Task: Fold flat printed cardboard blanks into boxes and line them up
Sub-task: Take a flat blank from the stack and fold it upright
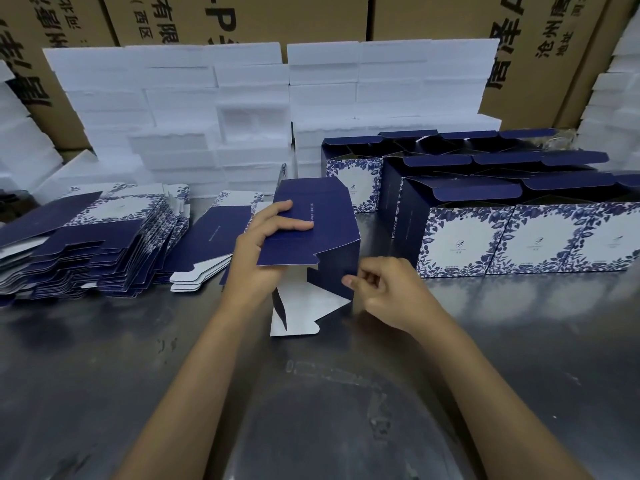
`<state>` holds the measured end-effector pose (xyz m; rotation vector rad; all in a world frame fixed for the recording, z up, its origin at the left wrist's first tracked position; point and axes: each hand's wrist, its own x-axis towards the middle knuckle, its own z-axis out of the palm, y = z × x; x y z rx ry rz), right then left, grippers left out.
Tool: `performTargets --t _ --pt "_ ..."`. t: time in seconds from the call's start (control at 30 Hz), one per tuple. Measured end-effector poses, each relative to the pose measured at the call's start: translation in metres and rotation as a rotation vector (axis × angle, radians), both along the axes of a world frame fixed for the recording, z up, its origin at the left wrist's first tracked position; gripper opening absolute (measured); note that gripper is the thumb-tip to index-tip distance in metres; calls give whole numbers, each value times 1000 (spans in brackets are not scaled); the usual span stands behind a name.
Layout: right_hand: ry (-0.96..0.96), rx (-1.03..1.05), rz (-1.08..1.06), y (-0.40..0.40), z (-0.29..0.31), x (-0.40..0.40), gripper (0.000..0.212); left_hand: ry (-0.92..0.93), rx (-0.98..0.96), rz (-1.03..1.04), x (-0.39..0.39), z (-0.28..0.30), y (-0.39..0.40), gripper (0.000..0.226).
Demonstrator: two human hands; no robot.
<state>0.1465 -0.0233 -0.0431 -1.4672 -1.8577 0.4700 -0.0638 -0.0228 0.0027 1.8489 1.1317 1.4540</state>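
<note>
Both hands are on one half-folded box [313, 233] near the middle of the tabletop [104, 375]. I see the left hand [266, 244] gripping its dark blue top panel, fingers on top. I see the right hand [384, 289] pinching the box's right side with curled fingers. At the left edge lies a pile of flat blanks [90, 244]. White foam blocks [242, 116] stand along the back edge. Finished boxes [519, 216] stand in rows on the right side.
</note>
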Motion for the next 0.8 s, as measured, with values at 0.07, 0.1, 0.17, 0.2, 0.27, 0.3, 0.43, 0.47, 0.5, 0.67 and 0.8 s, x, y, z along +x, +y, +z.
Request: performTargets --t 0.07,0.1,0.17,0.2,0.27,0.3,0.43,0.47,0.5,0.67,0.8 --pt "16 -16 12 -1 1 0 44 -8 -3 -2 0 0 0 46" --pt "30 -12 17 -2 3 0 44 -11 -5 1 0 0 1 46" --pt "69 46 19 -3 6 -1 45 -16 -5 3 0 0 1 46" --pt "84 82 24 -3 8 -1 45 -20 -6 -2 0 0 1 46" --pt "87 120 30 -4 9 -2 46 -24 -9 -15 2 0 1 46" --pt "85 123 32 -4 9 -1 47 -23 -10 -18 3 0 0 46" --pt "170 174 44 -5 11 -1 42 -26 -16 -10 2 0 0 45" --pt "208 207 50 -5 12 -1 40 -19 -18 -9 2 1 0 45" --pt "226 235 58 -4 13 -2 39 -12 -18 -10 2 1 -1 46" --pt "214 236 55 -5 14 2 40 32 0 -32 6 2 -3 50" --pt "282 235 21 -12 23 0 29 34 15 -32 4 0 0 48"
